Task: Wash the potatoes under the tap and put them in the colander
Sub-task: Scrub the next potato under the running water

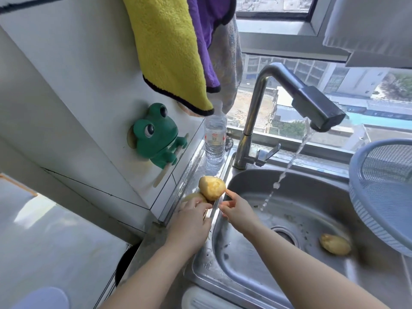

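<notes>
We see a peeled potato [211, 188] sitting on the metal surface [196, 172] at the left edge of the sink [301, 197]. It is yellow and bumpy. A second potato [193, 196] lies just beside it, low and to the left, partly hidden. The left hand [189, 221] rests over that second potato with its fingers curled down on it (we cannot tell if it really grips it). The right hand [237, 210] is half open, with one fingertip touching the right side of the first potato and the other fingers loose. It holds nothing.

A third potato [335, 244] lies down in the sink, to the right of the drain [285, 234], well apart from the hands.

The tap [289, 101] is on. Water [287, 168] runs down in a thin stream and lands in the sink between the hands and the third potato. No potato is under the water.

The colander [383, 197] is at the right side, tilted over the sink edge. It is pale blue with a mesh inside, and the part we can see has no potatoes in it.

Behind the first potato stands a clear water bottle [214, 139]. On the white wall to the left sticks a green frog holder [156, 134]. Above it hang a yellow towel [167, 47] and a purple towel [207, 30]. Behind the tap is a window [312, 74] with buildings far below.
</notes>
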`<move>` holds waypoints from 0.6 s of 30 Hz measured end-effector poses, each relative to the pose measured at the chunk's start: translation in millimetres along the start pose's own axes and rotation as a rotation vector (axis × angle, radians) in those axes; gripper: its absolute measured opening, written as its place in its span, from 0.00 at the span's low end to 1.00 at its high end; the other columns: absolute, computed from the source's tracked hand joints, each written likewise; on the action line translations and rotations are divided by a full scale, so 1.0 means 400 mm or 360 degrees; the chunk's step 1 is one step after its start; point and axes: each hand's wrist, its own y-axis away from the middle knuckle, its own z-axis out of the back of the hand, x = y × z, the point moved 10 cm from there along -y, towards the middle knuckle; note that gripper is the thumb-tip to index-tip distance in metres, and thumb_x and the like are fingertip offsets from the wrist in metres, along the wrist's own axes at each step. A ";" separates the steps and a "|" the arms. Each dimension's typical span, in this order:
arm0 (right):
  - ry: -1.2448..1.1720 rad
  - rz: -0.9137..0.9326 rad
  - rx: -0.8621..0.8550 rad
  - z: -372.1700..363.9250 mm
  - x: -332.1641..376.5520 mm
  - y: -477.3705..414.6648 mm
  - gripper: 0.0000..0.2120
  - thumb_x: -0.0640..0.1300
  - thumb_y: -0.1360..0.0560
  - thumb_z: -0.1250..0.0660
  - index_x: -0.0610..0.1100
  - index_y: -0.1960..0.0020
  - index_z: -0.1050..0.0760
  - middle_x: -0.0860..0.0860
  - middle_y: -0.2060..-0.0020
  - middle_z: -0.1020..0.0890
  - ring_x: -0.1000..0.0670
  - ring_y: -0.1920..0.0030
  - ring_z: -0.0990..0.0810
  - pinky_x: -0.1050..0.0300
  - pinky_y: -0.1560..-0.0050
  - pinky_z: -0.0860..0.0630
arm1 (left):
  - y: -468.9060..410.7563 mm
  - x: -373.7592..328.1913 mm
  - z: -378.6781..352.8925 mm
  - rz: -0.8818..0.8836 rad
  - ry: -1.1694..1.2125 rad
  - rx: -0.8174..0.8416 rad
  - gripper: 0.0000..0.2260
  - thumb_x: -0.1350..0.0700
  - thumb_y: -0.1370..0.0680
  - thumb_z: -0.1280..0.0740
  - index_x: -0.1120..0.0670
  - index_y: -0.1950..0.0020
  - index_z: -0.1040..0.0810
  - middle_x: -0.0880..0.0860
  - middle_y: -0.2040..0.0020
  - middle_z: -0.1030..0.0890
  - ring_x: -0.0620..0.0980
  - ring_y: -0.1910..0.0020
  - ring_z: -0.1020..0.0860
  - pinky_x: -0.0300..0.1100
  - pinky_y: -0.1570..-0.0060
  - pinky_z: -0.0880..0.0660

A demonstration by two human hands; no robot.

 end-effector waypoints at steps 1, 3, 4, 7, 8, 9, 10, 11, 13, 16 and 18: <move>0.0013 0.0008 0.0032 0.002 0.003 0.008 0.27 0.36 0.23 0.38 0.48 0.26 0.38 0.49 0.60 0.25 0.53 0.64 0.29 0.67 0.66 0.31 | 0.000 -0.015 -0.003 -0.0019 -0.0038 -0.0009 0.16 0.50 0.21 0.40 0.45 0.33 0.28 0.46 0.30 0.33 0.50 0.32 0.35 0.46 0.33 0.35; 0.0103 0.0029 0.0082 0.011 0.005 0.023 0.25 0.38 0.23 0.38 0.47 0.27 0.35 0.49 0.56 0.21 0.53 0.60 0.26 0.63 0.62 0.29 | 0.000 -0.043 -0.005 -0.0047 -0.0089 -0.0035 0.16 0.49 0.21 0.41 0.44 0.33 0.28 0.46 0.31 0.31 0.50 0.32 0.34 0.47 0.34 0.34; 0.0162 0.0042 0.0102 0.016 0.005 0.031 0.24 0.39 0.24 0.37 0.47 0.28 0.34 0.49 0.53 0.19 0.52 0.59 0.25 0.62 0.59 0.28 | -0.001 -0.059 -0.005 -0.0067 -0.0111 -0.0050 0.16 0.48 0.20 0.42 0.45 0.33 0.28 0.47 0.32 0.31 0.50 0.33 0.33 0.46 0.35 0.34; 0.0315 0.0044 0.0164 0.050 -0.022 0.057 0.23 0.42 0.24 0.35 0.48 0.30 0.31 0.49 0.48 0.18 0.54 0.57 0.23 0.58 0.53 0.26 | -0.007 -0.105 -0.020 -0.0139 -0.0165 -0.0018 0.15 0.49 0.21 0.41 0.46 0.34 0.28 0.48 0.35 0.29 0.51 0.36 0.30 0.45 0.39 0.32; 0.0355 0.0003 0.0185 0.074 -0.047 0.069 0.22 0.42 0.24 0.35 0.48 0.31 0.30 0.50 0.48 0.18 0.54 0.58 0.23 0.58 0.52 0.26 | -0.010 -0.124 -0.035 -0.0154 -0.0154 0.0022 0.15 0.50 0.21 0.40 0.47 0.34 0.28 0.48 0.35 0.28 0.51 0.37 0.29 0.45 0.40 0.32; 0.0393 -0.0058 0.0215 0.098 -0.079 0.082 0.21 0.43 0.24 0.35 0.48 0.31 0.29 0.50 0.49 0.18 0.54 0.58 0.23 0.57 0.53 0.26 | -0.013 -0.140 -0.056 -0.0158 -0.0124 0.0071 0.15 0.50 0.21 0.40 0.47 0.33 0.28 0.48 0.35 0.28 0.50 0.38 0.28 0.45 0.41 0.30; 0.0450 -0.0138 0.0233 0.127 -0.119 0.095 0.21 0.44 0.24 0.35 0.47 0.32 0.29 0.50 0.49 0.18 0.52 0.57 0.22 0.58 0.53 0.26 | -0.014 -0.157 -0.080 -0.0162 -0.0089 0.0124 0.16 0.50 0.21 0.40 0.47 0.33 0.28 0.48 0.35 0.27 0.50 0.38 0.27 0.45 0.41 0.29; 0.0529 -0.0214 0.0234 0.161 -0.159 0.108 0.20 0.45 0.24 0.36 0.47 0.33 0.28 0.49 0.48 0.19 0.51 0.55 0.21 0.58 0.53 0.26 | -0.015 -0.175 -0.109 -0.0170 -0.0062 0.0181 0.16 0.50 0.21 0.40 0.47 0.33 0.28 0.47 0.36 0.27 0.49 0.39 0.26 0.46 0.41 0.28; 0.0782 -0.0311 0.0185 0.241 -0.234 0.125 0.16 0.45 0.24 0.37 0.43 0.38 0.25 0.47 0.49 0.19 0.45 0.49 0.20 0.57 0.54 0.27 | -0.014 -0.213 -0.169 -0.0184 -0.0002 0.0298 0.16 0.50 0.21 0.40 0.47 0.34 0.28 0.46 0.37 0.25 0.47 0.39 0.25 0.45 0.41 0.28; 0.1304 -0.0451 -0.0012 0.392 -0.333 0.137 0.15 0.44 0.24 0.37 0.42 0.39 0.24 0.44 0.45 0.19 0.42 0.43 0.21 0.55 0.50 0.26 | -0.010 -0.267 -0.254 -0.0199 0.0088 0.0492 0.15 0.50 0.21 0.39 0.47 0.33 0.27 0.45 0.38 0.23 0.46 0.41 0.24 0.43 0.42 0.27; 0.1507 -0.0556 -0.0133 0.485 -0.400 0.137 0.18 0.46 0.24 0.36 0.46 0.35 0.28 0.45 0.39 0.23 0.44 0.39 0.23 0.54 0.45 0.26 | -0.010 -0.300 -0.300 -0.0208 0.0118 0.0595 0.15 0.51 0.21 0.39 0.48 0.34 0.27 0.46 0.38 0.23 0.46 0.41 0.24 0.44 0.41 0.27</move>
